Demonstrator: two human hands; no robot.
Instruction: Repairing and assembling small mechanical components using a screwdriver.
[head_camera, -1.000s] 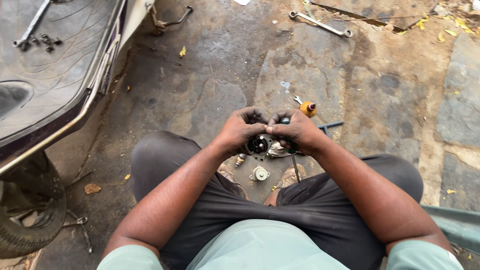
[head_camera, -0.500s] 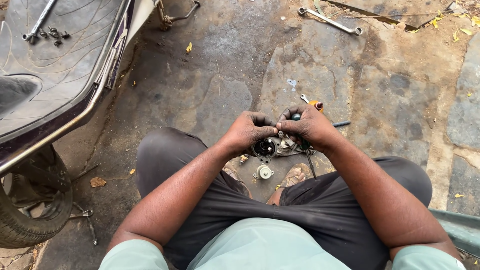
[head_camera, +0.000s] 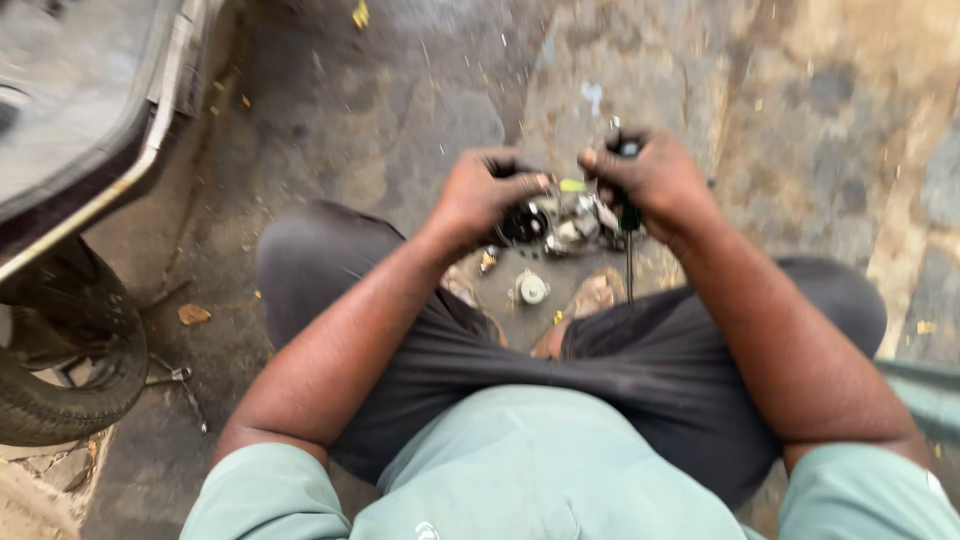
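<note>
A small metal engine part (head_camera: 562, 226) with a round black opening sits between my knees above the stone ground. My left hand (head_camera: 487, 192) grips its left side, fingers curled round the black rim. My right hand (head_camera: 650, 178) is closed on a screwdriver (head_camera: 628, 215) with a dark green handle; its thin shaft points down toward my lap, right beside the part. A small round metal piece (head_camera: 531, 288) lies on the ground just below the part. The picture is blurred, so finer detail of the part is unclear.
A scooter's footboard and body edge (head_camera: 110, 130) fill the upper left, with its tyre (head_camera: 70, 370) at the left edge. A small metal tool (head_camera: 180, 380) lies by the tyre. My sandalled feet (head_camera: 595, 295) rest under the part. Dry leaves dot the stone paving.
The view has dropped and moved closer, so the spanners at the top are out of sight. Both hands stay on the part; the right hand now holds the screwdriver more upright.
</note>
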